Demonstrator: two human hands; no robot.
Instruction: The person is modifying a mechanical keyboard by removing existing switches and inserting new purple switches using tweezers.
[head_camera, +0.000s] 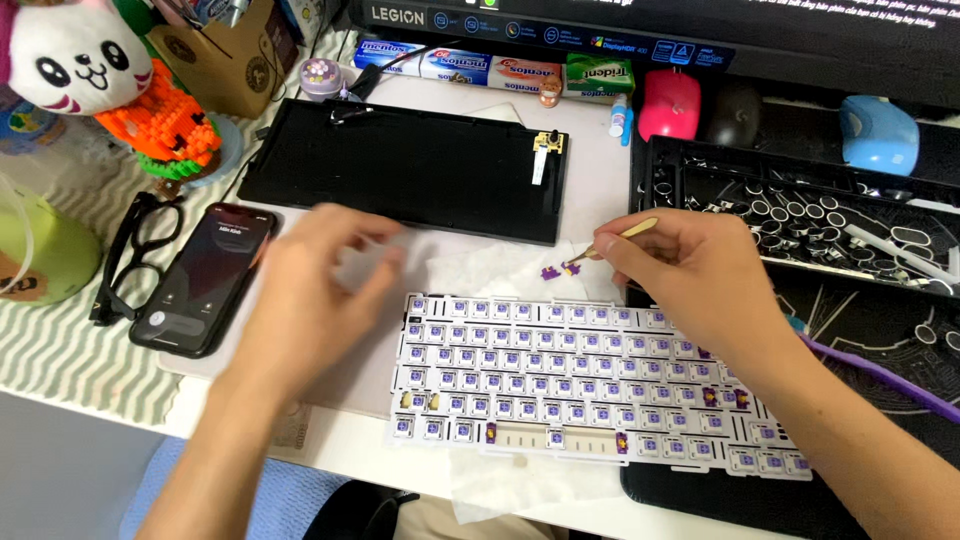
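A white keyboard plate filled with purple-stemmed switches lies in front of me on a sheet of white tissue. My right hand pinches a thin brass-coloured tool whose tip touches a small purple part on the tissue just beyond the plate. My left hand hovers blurred left of the plate, fingers loosely curled, nothing visible in it.
An empty black keyboard case lies behind. A black phone and glasses rest at left. At right stands a black tray of metal parts, with a pink mouse and blue mouse beyond.
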